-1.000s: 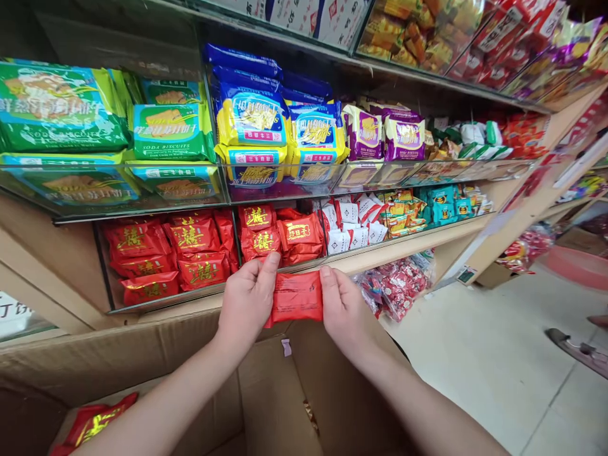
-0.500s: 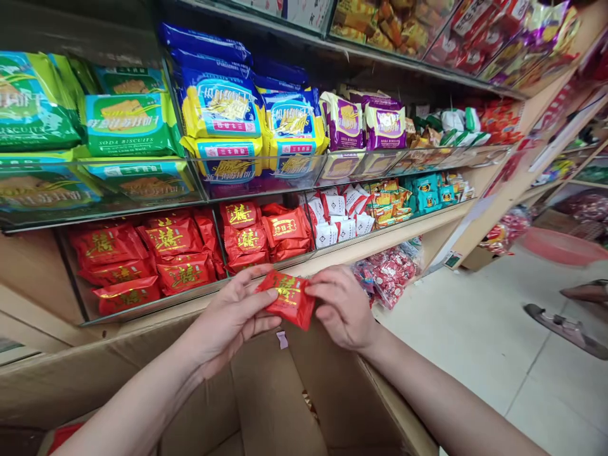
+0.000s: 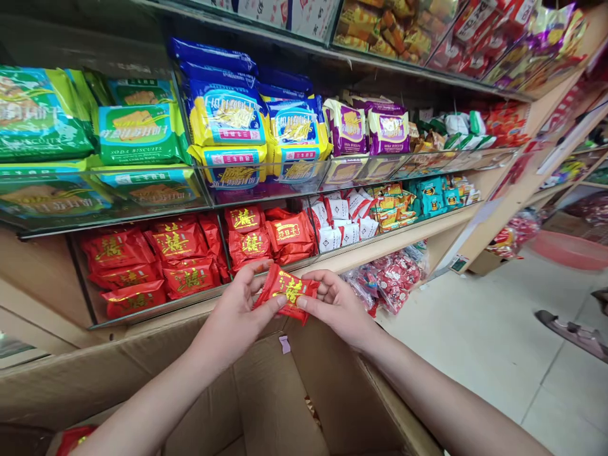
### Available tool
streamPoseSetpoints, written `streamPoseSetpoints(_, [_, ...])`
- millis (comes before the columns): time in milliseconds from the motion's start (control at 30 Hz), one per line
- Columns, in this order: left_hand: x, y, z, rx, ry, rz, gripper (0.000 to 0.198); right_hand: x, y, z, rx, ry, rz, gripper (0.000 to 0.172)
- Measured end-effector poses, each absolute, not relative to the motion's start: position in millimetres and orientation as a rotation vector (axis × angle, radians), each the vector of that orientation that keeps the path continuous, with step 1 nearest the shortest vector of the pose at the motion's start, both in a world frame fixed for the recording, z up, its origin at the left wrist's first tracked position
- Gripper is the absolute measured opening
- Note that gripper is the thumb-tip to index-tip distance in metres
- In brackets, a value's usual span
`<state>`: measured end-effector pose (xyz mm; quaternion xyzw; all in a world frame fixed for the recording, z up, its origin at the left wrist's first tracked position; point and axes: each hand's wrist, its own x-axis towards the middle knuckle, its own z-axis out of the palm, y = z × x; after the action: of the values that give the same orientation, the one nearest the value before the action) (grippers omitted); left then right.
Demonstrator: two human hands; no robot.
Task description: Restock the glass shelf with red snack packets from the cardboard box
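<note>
A small red snack packet (image 3: 287, 286) with gold lettering is held between my two hands, above an open cardboard box (image 3: 266, 392). My left hand (image 3: 244, 303) grips its left side, thumb on the front face. On the right side, my right hand (image 3: 335, 305) pinches it, with the thumb across the lower front and the fingers behind. Just beyond my hands, similar red packets (image 3: 187, 244) fill the lower shelf bins behind a clear front panel. Inside the box lie a small pale purple scrap (image 3: 284, 344) and, at the lower left, part of a red packet (image 3: 73, 439).
Above stand green biscuit packs (image 3: 137, 133), blue and yellow packs (image 3: 228, 120) and purple packs (image 3: 388, 128). White packets (image 3: 339, 218) share the lower shelf. Bagged red sweets (image 3: 396, 278) sit beneath. At right, a sandal (image 3: 570, 332) and a pink basin (image 3: 570, 250) are on the floor.
My right hand has closed onto the packet's right side, its thumb now on the front. The packet has turned to a more level angle. The view has shifted slightly.
</note>
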<state>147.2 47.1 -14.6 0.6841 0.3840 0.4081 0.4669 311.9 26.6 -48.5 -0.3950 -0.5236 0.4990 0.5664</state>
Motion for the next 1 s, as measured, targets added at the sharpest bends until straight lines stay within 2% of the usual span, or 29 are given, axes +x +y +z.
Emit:
streamPoseSetpoints(100, [139, 55, -12, 2.264, 1.157, 1.019, 0.042, 317, 44, -38, -0.958, -1.169, 1.011, 0.033])
streamPoseSetpoints(200, [135, 66, -10, 2.844, 1.393, 0.788, 0.043, 316, 77, -23, -0.978, -1.209, 0.725, 0.035])
streamPoseSetpoints(267, [136, 73, -12, 2.994, 1.549, 0.643, 0.049, 308, 100, -15, -0.992, -1.350, 0.527, 0.036])
streamPoseSetpoints(433, [138, 80, -23, 3.038, 1.801, 0.560, 0.057, 278, 131, -7, -1.062, -1.536, 0.167, 0.034])
streamPoseSetpoints(667, [129, 80, -36, 3.135, 1.724, 0.517, 0.058, 259, 132, -12, -1.208, -1.483, 0.065, 0.036])
streamPoseSetpoints(1000, [129, 80, -40, 3.133, 1.695, 0.570, 0.060, 238, 140, -6, -1.483, -1.612, -0.181, 0.031])
